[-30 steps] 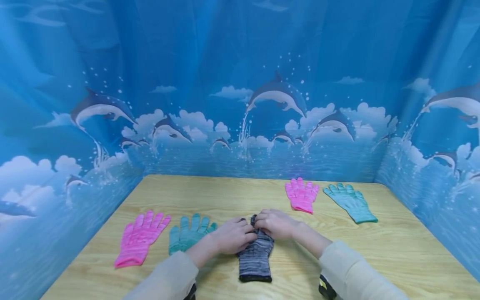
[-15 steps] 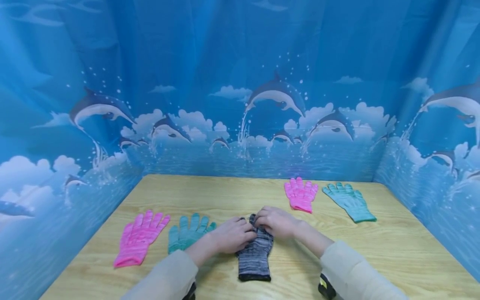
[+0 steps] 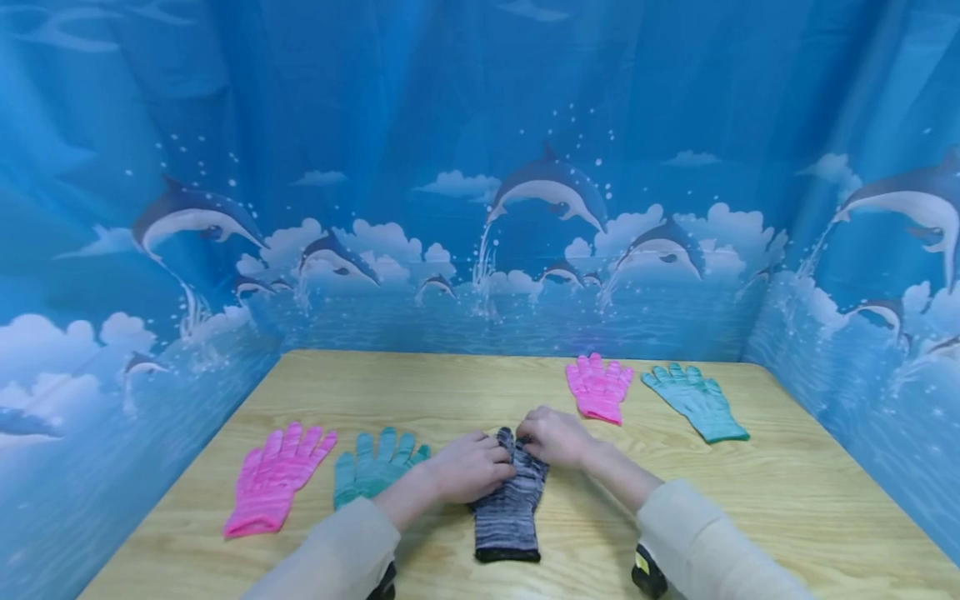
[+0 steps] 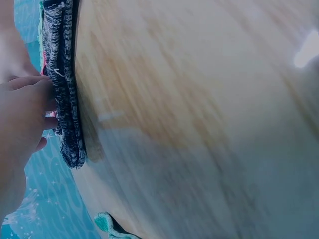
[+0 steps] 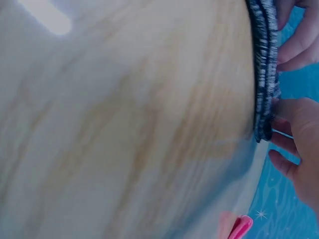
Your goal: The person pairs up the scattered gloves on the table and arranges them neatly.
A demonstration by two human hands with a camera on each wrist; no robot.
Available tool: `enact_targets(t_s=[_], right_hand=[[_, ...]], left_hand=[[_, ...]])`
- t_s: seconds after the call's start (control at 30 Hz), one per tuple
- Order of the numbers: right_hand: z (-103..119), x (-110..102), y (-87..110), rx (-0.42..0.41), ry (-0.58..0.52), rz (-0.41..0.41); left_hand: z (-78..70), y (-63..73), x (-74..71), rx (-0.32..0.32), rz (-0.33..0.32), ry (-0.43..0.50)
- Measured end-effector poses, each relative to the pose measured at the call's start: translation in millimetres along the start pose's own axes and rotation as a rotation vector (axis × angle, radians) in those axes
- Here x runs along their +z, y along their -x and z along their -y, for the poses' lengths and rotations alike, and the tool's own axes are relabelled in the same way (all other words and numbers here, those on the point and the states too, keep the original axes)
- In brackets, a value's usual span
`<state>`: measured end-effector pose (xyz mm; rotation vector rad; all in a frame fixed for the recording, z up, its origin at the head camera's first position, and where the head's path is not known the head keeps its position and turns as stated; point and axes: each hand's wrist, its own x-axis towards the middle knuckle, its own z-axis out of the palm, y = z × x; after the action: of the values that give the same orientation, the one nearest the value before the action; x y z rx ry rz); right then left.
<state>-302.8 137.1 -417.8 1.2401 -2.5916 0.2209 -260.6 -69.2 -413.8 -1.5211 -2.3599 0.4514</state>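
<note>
A black-and-grey knit glove lies on the table, its black cuff toward the person and its fingers pointing away. Curled over its left finger area, my left hand holds the knit from above and hides part of it. On the other side my right hand pinches the glove near its right fingertips. One dark glove finger stands out between the two hands. In the left wrist view the glove appears edge-on, low on the table, with the left fingertips at its upper face. In the right wrist view, the right thumb and fingers meet its edge.
Left of the hands lie a pink glove and a green glove, the latter partly behind the left forearm. Farther back on the right are another pink glove and green glove. A dolphin-print curtain encloses the wooden table.
My right hand has shifted slightly away from the person along the glove's fingers. The left hand has come over a glove fingertip that showed before. The other gloves lie as they did.
</note>
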Motion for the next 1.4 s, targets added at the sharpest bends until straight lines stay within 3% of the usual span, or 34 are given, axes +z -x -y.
enact_targets(t_s=[0.23, 0.5, 0.83, 1.27, 1.4], right_hand=[[0.8, 3.8, 1.5, -0.108, 0.007, -0.094], [-1.6, 3.0, 0.8, -0.049, -0.013, -0.077], [0.0, 6.9, 2.4, 0.006, 0.007, -0.036], [1.5, 4.6, 1.5, -0.004, 0.039, -0.089], [2.8, 2.5, 0.3, 0.01, 0.042, -0.036]], left_hand=[[0.1, -0.7, 1.5, 0.021, -0.012, -0.02], [-0.1, 0.2, 3.2, 0.023, -0.052, -0.027], [0.3, -0.8, 2.0, 0.029, -0.04, -0.031], [-1.5, -0.2, 3.6, 0.023, -0.027, -0.037], [-0.6, 0.0, 4.0, 0.024, -0.044, -0.036]])
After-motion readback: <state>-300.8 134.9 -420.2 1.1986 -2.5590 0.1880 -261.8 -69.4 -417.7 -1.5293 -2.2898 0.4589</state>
